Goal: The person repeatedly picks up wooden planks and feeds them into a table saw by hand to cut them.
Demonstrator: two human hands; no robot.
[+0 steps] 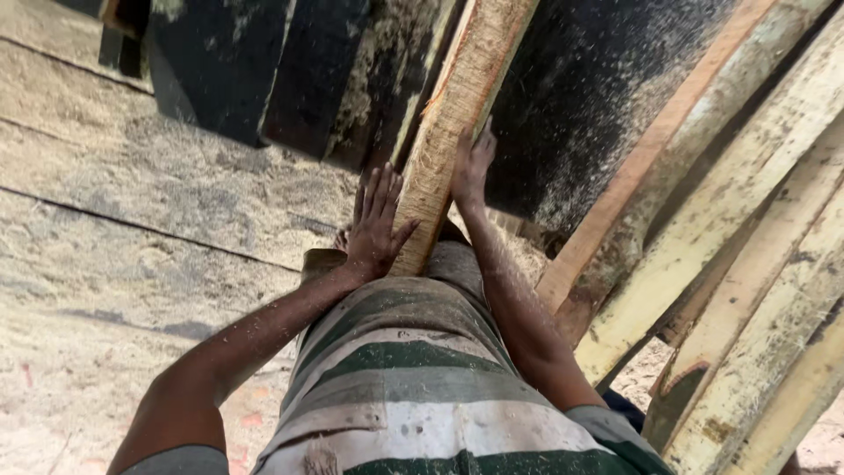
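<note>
**Both hands flat on a rough plank at the saw bench**

Straight ahead of the striped shirt (413, 387), a long, pale plank (453, 123) runs away from the body and up to the top edge of the view, its near end down at the waist. The left hand (376, 227) lies against the plank's left side, fingers stretched out and spread, thumb hooked towards the wood; it presses rather than grips, and nothing is closed in it. The right hand (471, 165) sits a little further up on the plank's right edge, fingers long and close together, palm laid on the wood, again open and flat with no wrap around the board. So the plank is caught between two open palms, touched on both sides.

Sawdust clings to both forearms and speckles the shirt. Either side of the plank lies a dark bench top (598, 97), heavily dusted with pale sawdust, with the plank passing across it. Off to the right, a stack of rough boards (747, 255) leans at an angle, pale yellow with patches of bark and one reddish edge, close beside the right arm but not touching it as far as can be seen. To the left, the floor (114, 229) is covered in sawdust, with dark seams running across it.
</note>
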